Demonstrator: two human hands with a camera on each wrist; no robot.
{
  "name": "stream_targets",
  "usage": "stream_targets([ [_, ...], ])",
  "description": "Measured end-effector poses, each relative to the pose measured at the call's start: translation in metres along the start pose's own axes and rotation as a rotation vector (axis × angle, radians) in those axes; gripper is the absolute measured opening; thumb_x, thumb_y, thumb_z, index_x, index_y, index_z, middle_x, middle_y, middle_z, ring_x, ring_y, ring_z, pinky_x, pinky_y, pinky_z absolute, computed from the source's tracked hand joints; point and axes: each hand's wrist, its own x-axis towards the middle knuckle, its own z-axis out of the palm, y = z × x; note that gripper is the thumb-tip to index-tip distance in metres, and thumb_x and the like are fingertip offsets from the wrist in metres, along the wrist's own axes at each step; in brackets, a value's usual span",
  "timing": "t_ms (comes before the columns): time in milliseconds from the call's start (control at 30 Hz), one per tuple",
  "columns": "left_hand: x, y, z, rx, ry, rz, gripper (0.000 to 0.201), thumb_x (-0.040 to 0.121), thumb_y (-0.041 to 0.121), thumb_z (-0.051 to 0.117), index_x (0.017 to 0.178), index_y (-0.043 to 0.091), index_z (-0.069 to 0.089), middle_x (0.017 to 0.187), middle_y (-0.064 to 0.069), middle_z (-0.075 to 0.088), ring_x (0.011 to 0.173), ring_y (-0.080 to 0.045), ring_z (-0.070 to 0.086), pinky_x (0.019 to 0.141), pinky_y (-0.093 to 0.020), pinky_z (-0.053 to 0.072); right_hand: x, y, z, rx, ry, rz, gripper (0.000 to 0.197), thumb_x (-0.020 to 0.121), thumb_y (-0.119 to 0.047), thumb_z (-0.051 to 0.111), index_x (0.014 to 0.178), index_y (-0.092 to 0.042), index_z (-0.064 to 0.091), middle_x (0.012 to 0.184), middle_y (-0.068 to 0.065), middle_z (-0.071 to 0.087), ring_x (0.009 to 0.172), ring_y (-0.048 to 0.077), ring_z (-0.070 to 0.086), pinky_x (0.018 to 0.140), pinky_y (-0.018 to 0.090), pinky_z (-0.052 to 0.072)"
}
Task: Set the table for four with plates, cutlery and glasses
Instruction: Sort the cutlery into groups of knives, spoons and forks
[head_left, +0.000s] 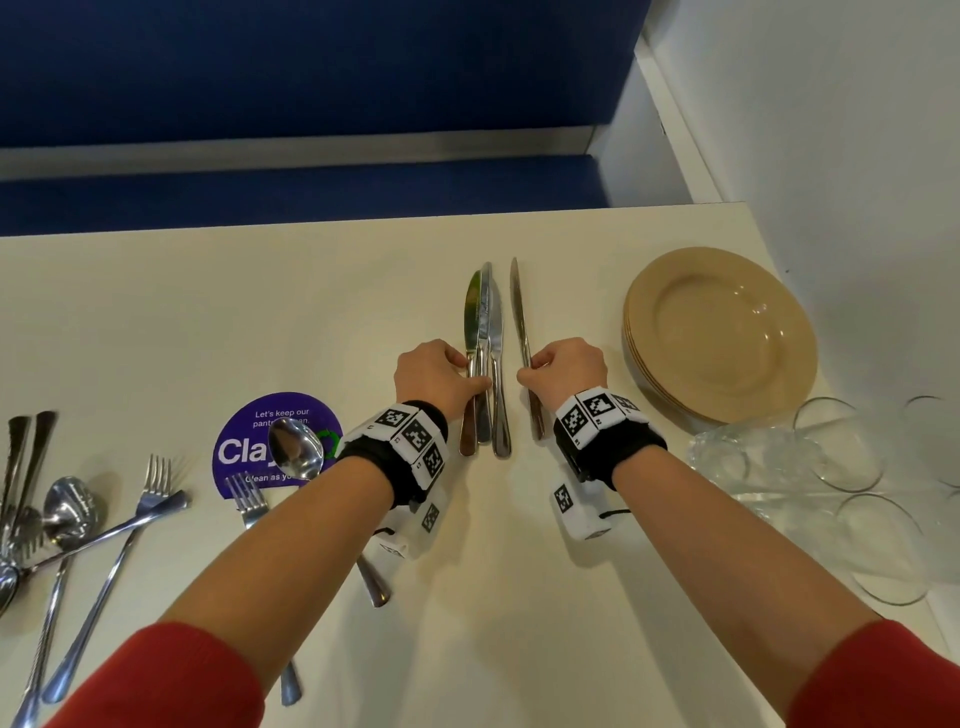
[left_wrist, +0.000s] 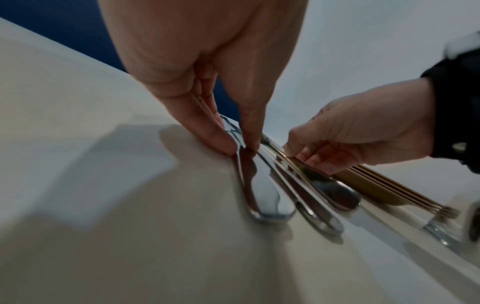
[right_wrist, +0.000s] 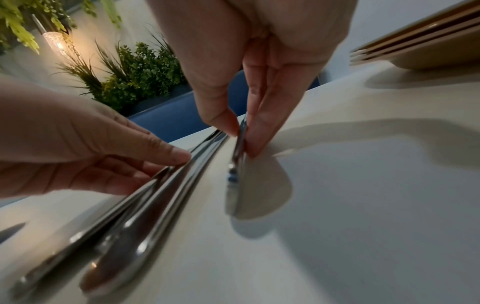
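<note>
left hand (head_left: 434, 375) knuckles up, grip pinched closed | right hand (head_left: 566, 370) knuckles up, grip pinched closed | forearms extended forward

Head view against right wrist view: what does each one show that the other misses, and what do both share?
Only the head view shows the forks and spoons scattered at the left, the purple sticker and the glasses lying at the right.

Only the right wrist view shows green plants and a lit lamp beyond the table.

Both show the left hand on three bunched knives, the right hand pinching a separate knife, and the stack of plates.
</note>
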Motion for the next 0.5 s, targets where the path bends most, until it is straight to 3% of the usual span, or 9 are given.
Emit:
stream_targets([
  [67, 0.0, 0.0, 0.0, -0.002, -0.004, -0.002, 0.032, 0.072, 0.033, 0.08, 0.094, 0.016, 0.064, 0.093, 0.001, 0.065, 0.088, -0.015, 0.061, 0.073, -0.022, 0.043, 0.002, 0.002, 0.002, 0.049, 0.0, -0.01, 0.02, 0.081, -0.019, 0.067, 0.098, -0.009, 0.074, 0.098, 0.006, 0.073, 0.095, 0.023, 0.065, 0.08, 0.022, 0.048],
  [133, 0.0, 0.0, 0.001, -0.004, -0.005, -0.001, 0.032, 0.072, 0.033, 0.08, 0.094, 0.016, 0.064, 0.093, 0.001, 0.064, 0.088, -0.015, 0.061, 0.073, -0.023, 0.043, 0.005, 0.005, 0.006, 0.136, -0.005, -0.003, 0.018, 0.081, -0.013, 0.067, 0.096, -0.01, 0.075, 0.095, 0.008, 0.074, 0.09, 0.025, 0.068, 0.085, 0.031, 0.055],
  [300, -0.001, 0.002, 0.005, -0.019, -0.005, 0.006, 0.033, 0.072, 0.032, 0.08, 0.094, 0.015, 0.063, 0.094, -0.002, 0.066, 0.089, -0.018, 0.063, 0.076, -0.026, 0.048, 0.008, 0.007, 0.017, 0.237, -0.04, 0.0, 0.013, 0.077, -0.011, 0.071, 0.09, -0.011, 0.076, 0.086, 0.009, 0.075, 0.082, 0.025, 0.071, 0.08, 0.039, 0.058],
  [500, -0.002, 0.004, 0.006, -0.026, -0.007, 0.015, 0.032, 0.073, 0.031, 0.079, 0.095, 0.014, 0.063, 0.096, -0.004, 0.066, 0.091, -0.019, 0.063, 0.078, -0.028, 0.05, 0.008, 0.011, 0.019, 0.325, -0.046, 0.021, 0.012, 0.077, -0.009, 0.072, 0.089, -0.011, 0.074, 0.085, 0.012, 0.073, 0.077, 0.028, 0.071, 0.078, 0.04, 0.058],
])
